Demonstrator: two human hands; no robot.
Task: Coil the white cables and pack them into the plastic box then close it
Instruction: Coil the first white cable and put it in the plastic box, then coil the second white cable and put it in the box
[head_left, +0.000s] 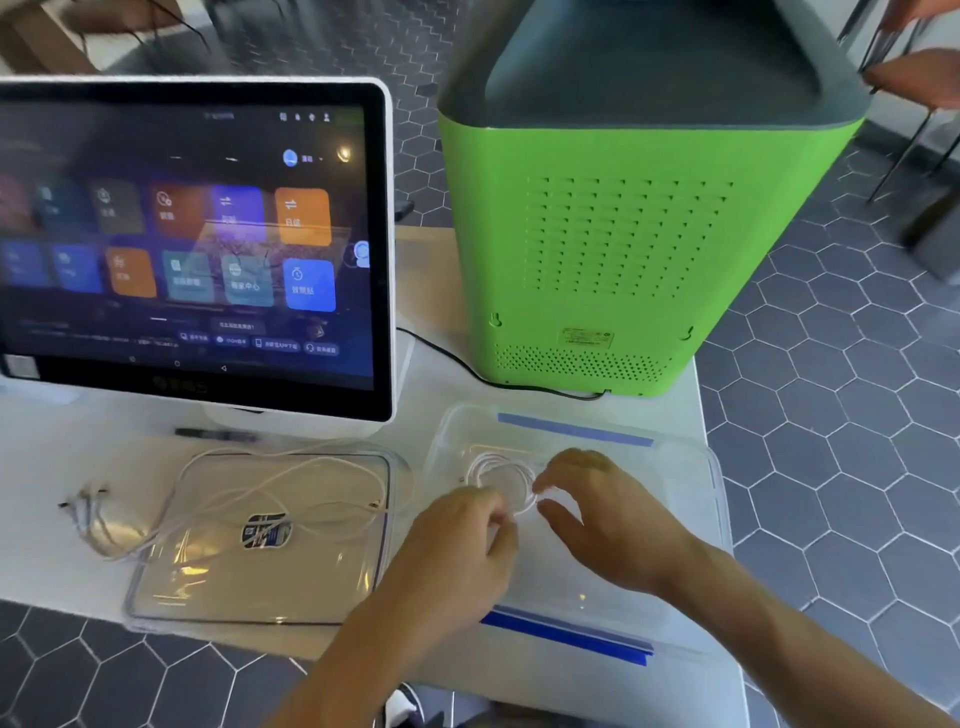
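A clear plastic box (691, 525) with blue clips lies open on the white table at the right. Over its left part both hands hold a small coil of white cable (501, 475). My left hand (462, 545) pinches the coil's near edge. My right hand (597, 514) grips its right side with thumb and fingers. The box's clear lid (218, 587) lies flat to the left, a dark sticker on it. Loose white cables (291, 488) sprawl across the lid, their plug ends (85, 501) spread on the table further left.
A touchscreen terminal (197, 244) stands at the back left, lit with coloured tiles. A tall green machine (623, 234) fills the back right, its black cord (467, 364) running along the table. A dark pen (215, 434) lies before the screen's foot. The table's near edge is close to my arms.
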